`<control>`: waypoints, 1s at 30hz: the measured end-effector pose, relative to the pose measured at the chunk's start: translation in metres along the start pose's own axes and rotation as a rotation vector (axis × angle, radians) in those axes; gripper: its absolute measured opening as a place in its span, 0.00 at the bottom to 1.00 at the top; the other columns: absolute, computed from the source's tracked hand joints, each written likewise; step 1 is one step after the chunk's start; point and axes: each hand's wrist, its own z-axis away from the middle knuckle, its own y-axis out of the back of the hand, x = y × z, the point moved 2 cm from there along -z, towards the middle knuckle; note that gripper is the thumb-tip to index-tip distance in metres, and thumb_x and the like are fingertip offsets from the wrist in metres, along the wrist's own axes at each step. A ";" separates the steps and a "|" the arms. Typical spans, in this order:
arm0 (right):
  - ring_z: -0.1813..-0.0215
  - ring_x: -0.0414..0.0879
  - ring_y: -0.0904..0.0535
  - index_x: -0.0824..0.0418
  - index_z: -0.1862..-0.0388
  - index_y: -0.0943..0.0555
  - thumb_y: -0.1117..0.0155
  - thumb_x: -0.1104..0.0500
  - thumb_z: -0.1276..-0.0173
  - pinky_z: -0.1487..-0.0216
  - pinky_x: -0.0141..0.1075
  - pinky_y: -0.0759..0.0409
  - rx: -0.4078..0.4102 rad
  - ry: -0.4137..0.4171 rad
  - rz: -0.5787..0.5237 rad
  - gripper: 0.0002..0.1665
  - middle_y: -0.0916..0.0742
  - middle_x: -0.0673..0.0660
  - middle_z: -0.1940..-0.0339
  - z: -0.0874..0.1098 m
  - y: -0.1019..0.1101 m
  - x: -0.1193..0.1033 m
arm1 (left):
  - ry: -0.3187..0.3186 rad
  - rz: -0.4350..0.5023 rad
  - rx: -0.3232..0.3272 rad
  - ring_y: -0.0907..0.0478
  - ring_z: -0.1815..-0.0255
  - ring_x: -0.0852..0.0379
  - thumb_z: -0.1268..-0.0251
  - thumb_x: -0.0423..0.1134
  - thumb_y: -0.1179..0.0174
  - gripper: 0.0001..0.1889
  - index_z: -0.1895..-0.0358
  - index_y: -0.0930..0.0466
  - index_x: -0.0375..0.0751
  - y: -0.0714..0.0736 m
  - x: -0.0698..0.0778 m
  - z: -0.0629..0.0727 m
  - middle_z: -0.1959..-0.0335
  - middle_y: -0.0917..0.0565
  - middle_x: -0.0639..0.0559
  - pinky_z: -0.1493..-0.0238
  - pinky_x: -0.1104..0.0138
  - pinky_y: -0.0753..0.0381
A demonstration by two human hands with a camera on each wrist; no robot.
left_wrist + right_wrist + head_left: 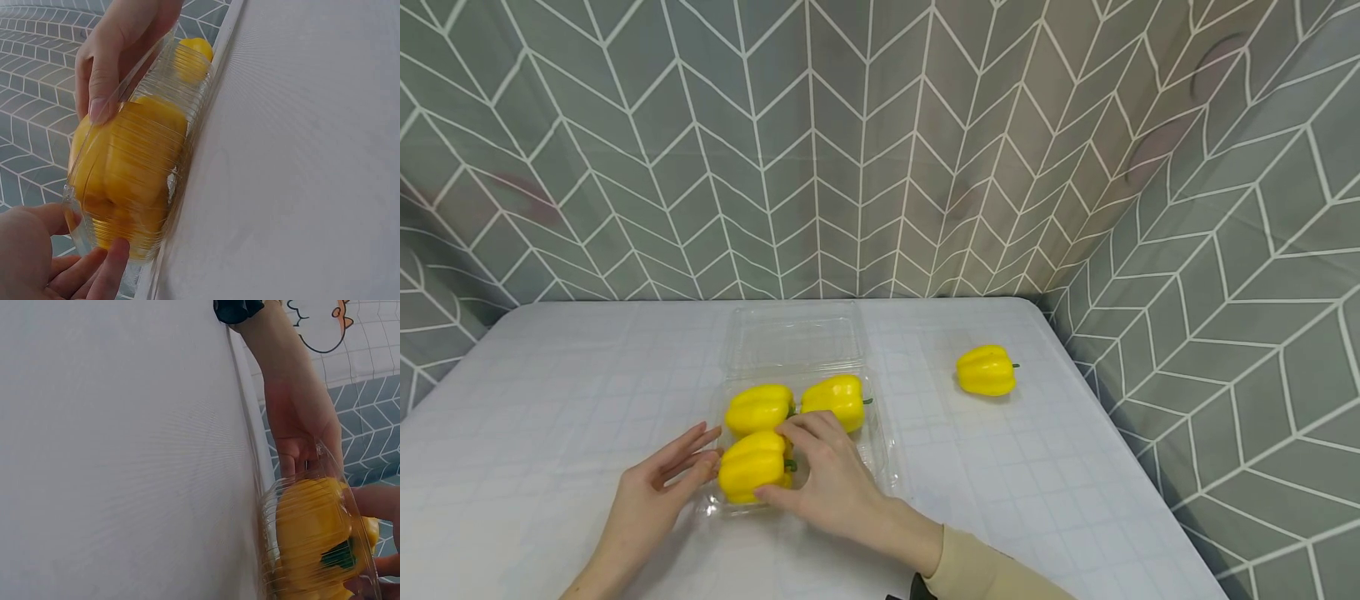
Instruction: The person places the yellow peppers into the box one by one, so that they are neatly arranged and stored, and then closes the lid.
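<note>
A clear plastic clamshell container [880, 454] lies with its lid [797, 335] folded back. Inside are a yellow bell pepper [760, 408] at the back left, another yellow bell pepper [835, 400] at the back right, and a third yellow bell pepper [751, 468] at the front left. My right hand [835, 479] grips the front-left pepper, its thumb at the near side and fingers at the far side. At the container's left edge, my left hand [658, 487] holds the rim; the left wrist view shows fingertips [119, 247] against the ribbed outer wall.
One more yellow bell pepper [986, 371] lies by itself on the white-covered table [1037, 492], right of the container. A grey curtain [835, 150] with white chevron lines hangs behind the table and along its right side.
</note>
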 end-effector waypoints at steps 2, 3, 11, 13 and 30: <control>0.40 0.40 0.27 0.58 0.39 0.20 0.24 0.38 0.43 0.35 0.33 0.25 -0.011 -0.011 -0.006 0.39 0.18 0.48 0.43 0.000 0.001 0.000 | 0.001 0.002 0.000 0.21 0.52 0.79 0.26 0.43 0.40 0.28 0.28 0.32 0.36 0.000 0.000 0.000 0.37 0.20 0.40 0.55 0.79 0.17; 0.40 0.40 0.27 0.58 0.39 0.20 0.24 0.38 0.43 0.35 0.34 0.25 -0.016 -0.018 -0.009 0.39 0.18 0.48 0.43 0.000 0.001 0.000 | 0.003 0.004 -0.001 0.21 0.52 0.79 0.26 0.43 0.40 0.28 0.28 0.32 0.36 0.000 0.000 0.000 0.37 0.20 0.40 0.55 0.79 0.16; 0.39 0.40 0.28 0.58 0.37 0.21 0.24 0.39 0.42 0.34 0.35 0.25 -0.051 -0.039 -0.023 0.39 0.19 0.48 0.42 0.000 0.002 0.000 | 0.017 0.009 -0.003 0.21 0.52 0.79 0.27 0.43 0.40 0.29 0.28 0.33 0.36 0.000 0.000 0.000 0.37 0.20 0.40 0.55 0.79 0.16; 0.38 0.40 0.28 0.58 0.37 0.21 0.25 0.40 0.42 0.34 0.36 0.25 -0.060 -0.042 -0.029 0.38 0.19 0.48 0.41 0.000 0.003 0.000 | 0.024 0.010 -0.004 0.21 0.52 0.79 0.27 0.44 0.40 0.29 0.28 0.33 0.36 0.000 -0.001 0.000 0.36 0.20 0.39 0.56 0.79 0.16; 0.40 0.39 0.27 0.58 0.38 0.20 0.27 0.44 0.39 0.35 0.32 0.25 -0.093 -0.037 -0.036 0.34 0.19 0.47 0.43 -0.001 0.003 0.000 | 0.020 -0.029 0.004 0.23 0.51 0.82 0.26 0.45 0.40 0.29 0.27 0.32 0.40 0.000 0.000 -0.001 0.36 0.20 0.41 0.55 0.82 0.19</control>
